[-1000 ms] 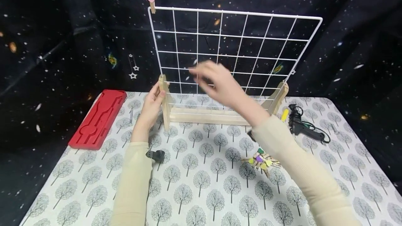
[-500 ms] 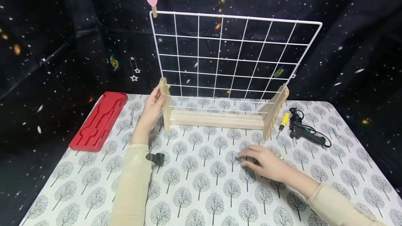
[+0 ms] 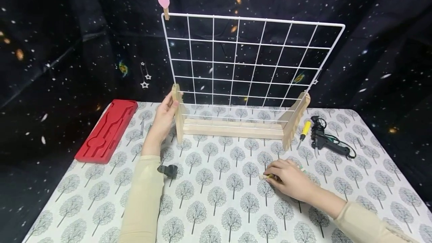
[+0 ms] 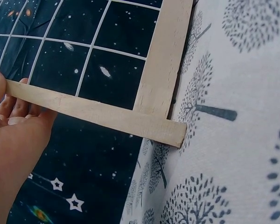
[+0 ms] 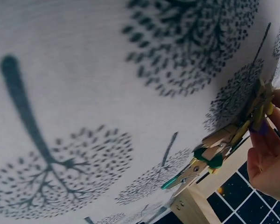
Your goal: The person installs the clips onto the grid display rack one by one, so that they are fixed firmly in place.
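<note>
A white wire grid (image 3: pixel 237 42) stands in a wooden stand (image 3: pixel 233 129). My left hand (image 3: pixel 164 115) holds the stand's left wooden upright (image 4: pixel 91 109), thumb on the near face and fingers behind. One small clothespin with a pink heart (image 3: pixel 164 3) is clipped at the grid's top left corner. On the cloth, my right hand (image 3: pixel 290 181) is down at a pile of small wooden clothespins (image 5: pixel 191 173) with coloured hearts, mostly hidden under it in the head view. Its thumb and fingers pinch a clothespin (image 5: pixel 261 105) at the pile's edge.
A red moulded tray (image 3: pixel 106 130) lies at the left, with a thin metal tool (image 3: pixel 141 127) beside it. Right of the stand lie a yellow-handled screwdriver (image 3: pixel 305 129) and a black glue gun (image 3: pixel 332 143) with its cord. A dark starry curtain (image 3: pixel 67 29) hangs behind.
My right hand has come down from in front of the grid to the clothespin pile and closed its fingers on a clothespin. My left hand stays on the upright.
</note>
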`<state>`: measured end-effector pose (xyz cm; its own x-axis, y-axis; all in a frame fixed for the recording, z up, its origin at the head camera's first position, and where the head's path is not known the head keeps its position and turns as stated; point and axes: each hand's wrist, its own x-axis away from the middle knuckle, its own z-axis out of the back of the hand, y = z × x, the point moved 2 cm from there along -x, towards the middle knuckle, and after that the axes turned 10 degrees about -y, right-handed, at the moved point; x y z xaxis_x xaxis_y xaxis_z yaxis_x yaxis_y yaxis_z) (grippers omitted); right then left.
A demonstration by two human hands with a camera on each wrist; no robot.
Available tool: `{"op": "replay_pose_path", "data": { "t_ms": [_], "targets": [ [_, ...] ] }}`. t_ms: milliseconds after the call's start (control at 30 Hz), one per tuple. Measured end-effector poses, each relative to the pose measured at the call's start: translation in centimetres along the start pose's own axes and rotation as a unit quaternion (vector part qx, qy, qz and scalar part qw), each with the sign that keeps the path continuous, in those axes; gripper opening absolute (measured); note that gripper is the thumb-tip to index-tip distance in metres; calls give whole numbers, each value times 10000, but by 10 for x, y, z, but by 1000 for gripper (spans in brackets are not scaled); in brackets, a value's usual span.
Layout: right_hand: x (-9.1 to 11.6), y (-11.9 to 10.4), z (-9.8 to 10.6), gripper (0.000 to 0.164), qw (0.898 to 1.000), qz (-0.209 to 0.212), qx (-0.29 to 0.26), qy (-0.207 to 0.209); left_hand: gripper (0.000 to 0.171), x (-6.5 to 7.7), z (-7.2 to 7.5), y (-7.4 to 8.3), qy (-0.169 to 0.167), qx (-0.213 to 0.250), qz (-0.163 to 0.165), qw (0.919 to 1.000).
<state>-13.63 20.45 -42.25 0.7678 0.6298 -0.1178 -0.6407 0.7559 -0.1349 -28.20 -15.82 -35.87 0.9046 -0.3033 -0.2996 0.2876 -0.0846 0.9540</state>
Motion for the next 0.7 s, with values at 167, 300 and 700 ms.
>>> {"op": "replay_pose_path", "data": {
  "t_ms": [167, 300, 700],
  "targets": [
    [-2, -3, 2, 15, 10000, 36, -35, -27, 49, 0, 1, -1, -26, 4, -45, 10000],
    [-2, -5, 11, 16, 9997, 152, -208, 32, 48, -1, 0, -2, -56, 4, -126, 9999],
    [-49, -25, 58, 18, 9836, 662, -1542, 659, 48, -1, 1, -2, -14, -71, -45, 10000]
  ]
}}
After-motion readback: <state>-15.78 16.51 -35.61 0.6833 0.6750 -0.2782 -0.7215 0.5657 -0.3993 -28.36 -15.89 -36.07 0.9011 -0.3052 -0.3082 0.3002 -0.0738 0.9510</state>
